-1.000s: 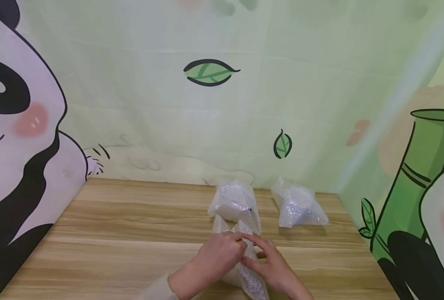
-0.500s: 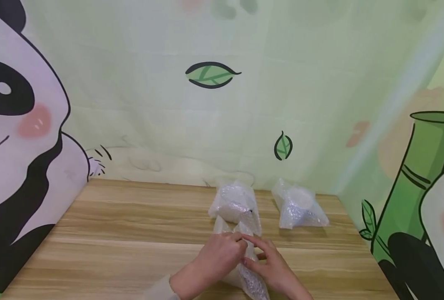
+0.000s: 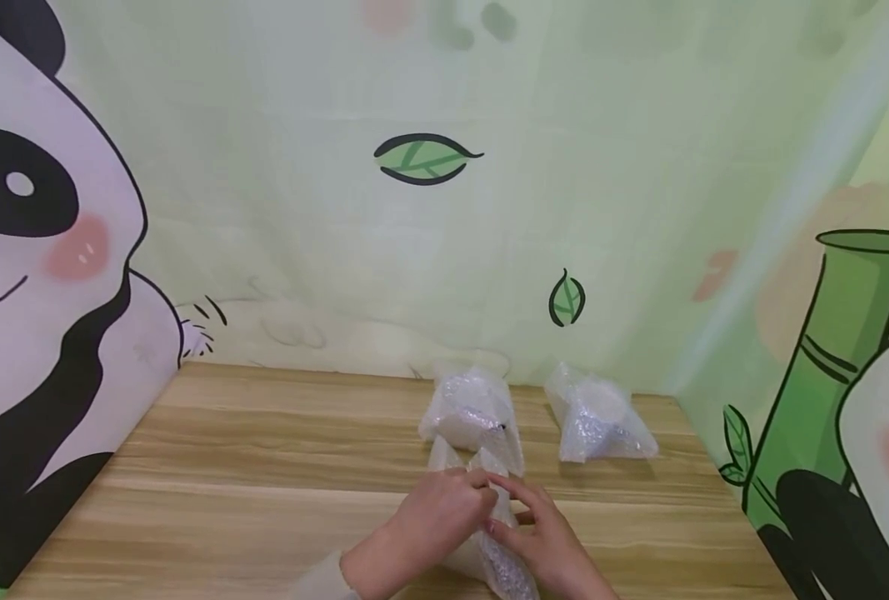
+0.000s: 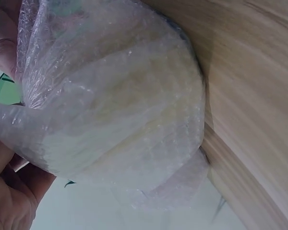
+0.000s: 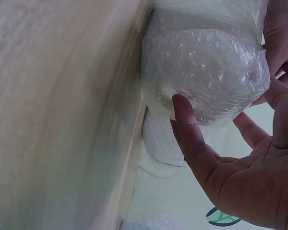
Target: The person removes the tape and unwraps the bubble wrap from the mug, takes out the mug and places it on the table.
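A bubble-wrapped bundle (image 3: 506, 567) stands on the table between both hands, its top gathered into a fold. My left hand (image 3: 444, 510) grips that fold with curled fingers. From the right side, my right hand (image 3: 547, 533) holds the wrap with thumb and index finger, its fingertips close to the left ones. In the left wrist view the clear, crinkled bundle (image 4: 134, 110) shows something rounded and yellowish inside, blurred by the bubbles. A finger (image 5: 185, 112) of the right hand lies against the bundle's side in the right wrist view, the others spread apart.
Behind the bundle stands another bubble-wrapped package (image 3: 470, 408), close to its far end. A third wrapped package (image 3: 601, 417), bluish inside, sits at the back right. The wooden table (image 3: 264, 450) meets a printed panda and bamboo backdrop (image 3: 302, 217).
The hands keep nearly the same hold on the bundle, with only tiny finger shifts. The whole head view has slid slightly downward in the frame.
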Available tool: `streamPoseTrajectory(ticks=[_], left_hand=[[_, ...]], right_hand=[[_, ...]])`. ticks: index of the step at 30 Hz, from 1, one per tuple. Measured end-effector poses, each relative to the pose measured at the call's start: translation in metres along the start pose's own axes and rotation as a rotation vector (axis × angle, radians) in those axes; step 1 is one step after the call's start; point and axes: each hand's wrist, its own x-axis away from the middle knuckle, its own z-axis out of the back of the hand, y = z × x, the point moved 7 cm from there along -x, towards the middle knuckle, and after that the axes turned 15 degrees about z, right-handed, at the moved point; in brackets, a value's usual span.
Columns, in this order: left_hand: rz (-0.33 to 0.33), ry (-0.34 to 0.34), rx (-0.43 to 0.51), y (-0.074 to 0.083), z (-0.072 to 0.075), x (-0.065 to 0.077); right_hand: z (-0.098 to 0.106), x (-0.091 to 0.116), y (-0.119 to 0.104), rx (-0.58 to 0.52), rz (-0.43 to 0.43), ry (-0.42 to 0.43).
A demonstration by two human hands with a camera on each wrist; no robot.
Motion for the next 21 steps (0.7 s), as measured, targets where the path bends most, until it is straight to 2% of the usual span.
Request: streamPoseTrajectory(ticks=[4,12,21], left_hand=[[-0.031,-0.011,-0.008,0.001,-0.001,0.0],[-0.116,-0.017,-0.144,0.007,-0.001,-0.003],[-0.156,0.004,-0.188,0.011,-0.003,-0.002]], right_hand=[[0.0,0.0,0.001,0.007,0.005,0.0],[0.0,-0.001,0.001,0.008,0.03,-0.002],[0.001,-0.003,0.001,0.02,0.064,-0.007]])
